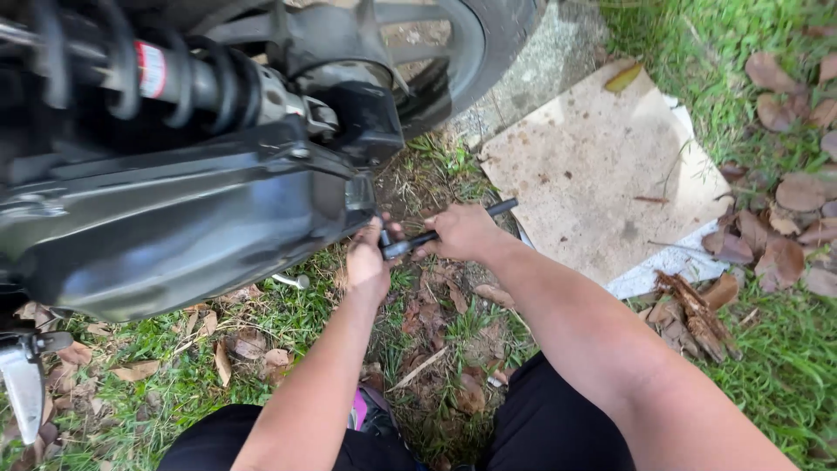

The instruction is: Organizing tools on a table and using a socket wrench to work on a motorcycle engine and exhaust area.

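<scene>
My right hand [462, 232] grips the black handle of a wrench-like tool [499, 208] whose head points left toward the rear underside of a black scooter casing [183, 222]. My left hand [366, 262] is closed around the tool's head end, right against the casing's lower rear corner. The tool's tip and whatever it sits on are hidden by my left fingers. Above the casing runs a black coil shock absorber [187, 83], and behind it the rear wheel [475, 48].
The ground is grass with dry brown leaves [785, 201]. A flat pale slab [602, 166] lies to the right of the wheel. A small white bolt-like piece [292, 281] rests in the grass under the casing. My knees in black trousers [540, 427] are at the bottom.
</scene>
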